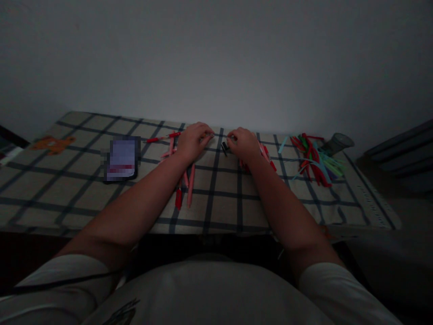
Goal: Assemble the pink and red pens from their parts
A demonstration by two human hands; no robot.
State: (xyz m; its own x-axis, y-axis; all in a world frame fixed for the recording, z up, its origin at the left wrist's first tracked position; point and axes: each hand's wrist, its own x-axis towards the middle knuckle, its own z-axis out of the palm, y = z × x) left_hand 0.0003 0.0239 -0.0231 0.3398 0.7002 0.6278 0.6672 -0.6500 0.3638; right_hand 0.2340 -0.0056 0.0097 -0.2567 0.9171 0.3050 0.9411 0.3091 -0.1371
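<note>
My left hand (pixel 194 141) is pinched closed over the far part of the table, its fingertips on something small and thin that I cannot make out. Opposite it, my right hand (pixel 244 143) is also closed in a pinch, and a faint thin line seems to run between the two sets of fingertips. Just below the right fingertips a small black piece (pixel 224 147) shows; whether it is touched is unclear. Pink pen barrels (pixel 191 185) and a red pen part (pixel 178 198) lie beside my left wrist. More red and pink pen parts (pixel 267 155) are partly hidden behind my right hand.
A checked cloth (pixel 216 198) covers the table, which stands against a wall. At left lie a phone (pixel 122 158) with a blurred screen and an orange item (pixel 54 144). On the right are coloured strips (pixel 314 162) and a tipped clear cup (pixel 338 142).
</note>
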